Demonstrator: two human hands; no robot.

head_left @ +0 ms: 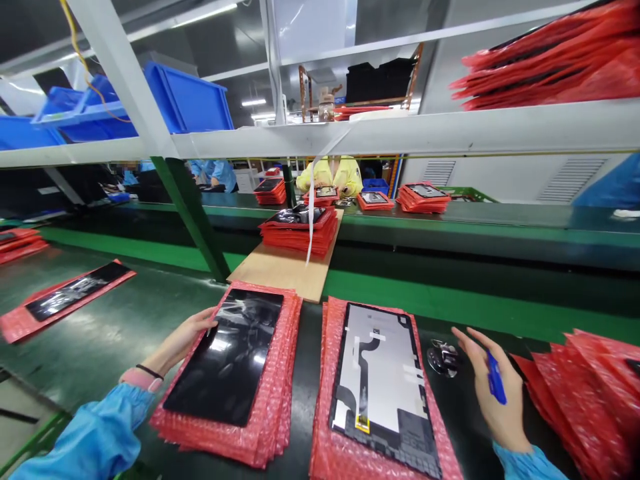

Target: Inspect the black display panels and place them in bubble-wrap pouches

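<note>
A black glossy tablet screen [230,360], face up, lies on a stack of red bubble-wrap bags [280,373]. My left hand [187,340] pinches its left edge with the fingertips. To the right, a second screen [385,367] rests back side up on another red stack [325,400], showing a silver plate, a black ribbon cable and white tape pieces. My right hand [500,393] is beyond it, fingers stretched, with a blue pen [495,379] tucked against them. A small dark metallic object [443,359], its kind unclear, lies just left of that hand.
Red bags [590,400] pile up at the right edge. A wooden board [280,270] bridges to the conveyor, bearing more bagged screens [300,230]. A green post [190,220] and overhead shelf [400,137] stand ahead. Another bagged screen [75,293] lies left. A person in yellow [345,175] sits opposite.
</note>
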